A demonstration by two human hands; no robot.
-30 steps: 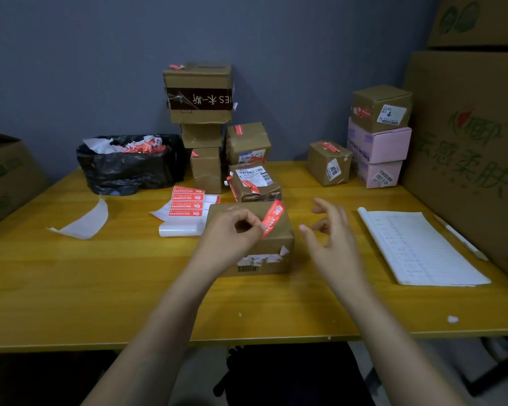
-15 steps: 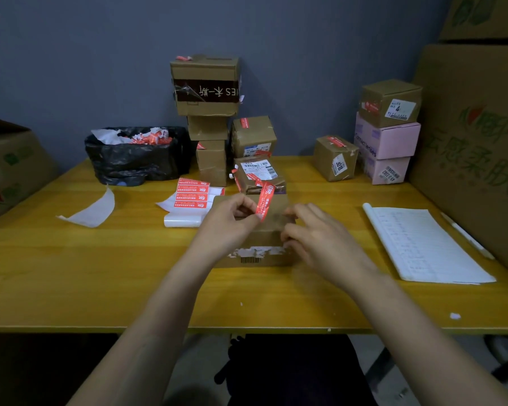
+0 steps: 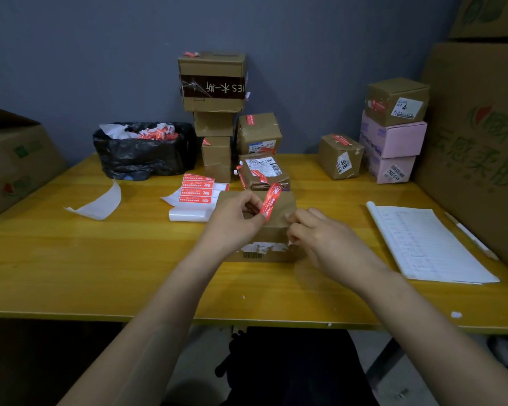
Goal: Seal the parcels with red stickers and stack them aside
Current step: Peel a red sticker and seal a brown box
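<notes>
Yellow table (image 3: 71, 273): right hand (image 3: 326, 244) clasps one brown parcel (image 3: 279, 218), left hand (image 3: 232, 221) pinches one red sticker (image 3: 272, 200) above it.

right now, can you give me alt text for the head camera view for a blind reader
A person's left hand pinches a red sticker over a brown parcel on a yellow table, while the right hand holds the parcel's right side. Behind stand stacked parcels, a sheet of red stickers and a black bag of scraps; a lined pad lies right.
</notes>
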